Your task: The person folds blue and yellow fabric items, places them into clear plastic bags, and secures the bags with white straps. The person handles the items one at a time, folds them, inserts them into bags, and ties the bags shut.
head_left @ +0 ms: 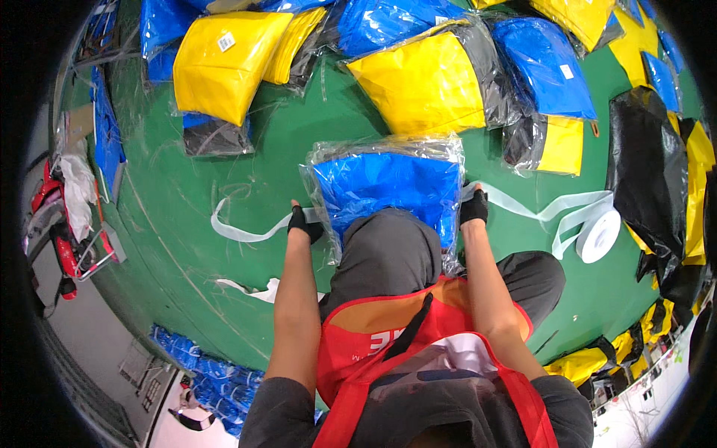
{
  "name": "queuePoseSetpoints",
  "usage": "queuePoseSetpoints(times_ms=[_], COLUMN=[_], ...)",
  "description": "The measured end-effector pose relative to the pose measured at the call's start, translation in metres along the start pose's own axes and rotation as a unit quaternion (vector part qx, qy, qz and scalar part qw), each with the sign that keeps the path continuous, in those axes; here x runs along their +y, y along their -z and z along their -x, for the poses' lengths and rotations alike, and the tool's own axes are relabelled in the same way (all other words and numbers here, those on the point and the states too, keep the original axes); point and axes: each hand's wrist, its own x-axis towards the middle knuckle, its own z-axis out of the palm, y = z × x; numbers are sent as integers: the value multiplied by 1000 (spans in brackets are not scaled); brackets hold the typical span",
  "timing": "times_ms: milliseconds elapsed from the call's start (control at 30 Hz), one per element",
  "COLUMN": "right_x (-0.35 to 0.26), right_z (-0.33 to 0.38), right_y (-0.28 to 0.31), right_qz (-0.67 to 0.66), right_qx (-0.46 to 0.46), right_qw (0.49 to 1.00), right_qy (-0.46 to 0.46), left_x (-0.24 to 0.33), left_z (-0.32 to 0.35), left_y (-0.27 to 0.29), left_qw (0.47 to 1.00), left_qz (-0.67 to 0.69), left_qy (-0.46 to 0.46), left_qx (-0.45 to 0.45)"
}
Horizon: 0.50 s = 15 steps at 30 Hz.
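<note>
A blue garment in a clear plastic bag (388,187) lies on the green table (224,172), right in front of my knee, which presses on its near edge. A white strap (239,231) runs under the bag from side to side. My left hand (304,222), in a black fingerless glove, grips the strap at the bag's left edge. My right hand (473,207), gloved the same way, grips the strap at the bag's right edge. From there the strap leads to a white roll (600,235) on the right.
Several bagged yellow (422,86) and blue (545,67) garments lie at the far side. Black and yellow bundles (657,164) pile up on the right. A second piece of white strap (250,290) lies near the table's front edge. Red equipment (60,231) stands left, off the table.
</note>
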Motion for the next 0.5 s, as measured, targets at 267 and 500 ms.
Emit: queuePoseSetpoints(times_ms=[267,500], right_x=[-56,-128], right_z=[33,124], right_y=[-1,-40], right_qz=[153,256], right_qx=[-72,-50], right_qw=[979,926], right_qy=[118,272], left_x=[-30,60], left_z=[5,228], left_y=[-11,20], left_qw=[979,825], left_qz=[138,69], left_qy=[-43,-272], left_qx=[-147,-490])
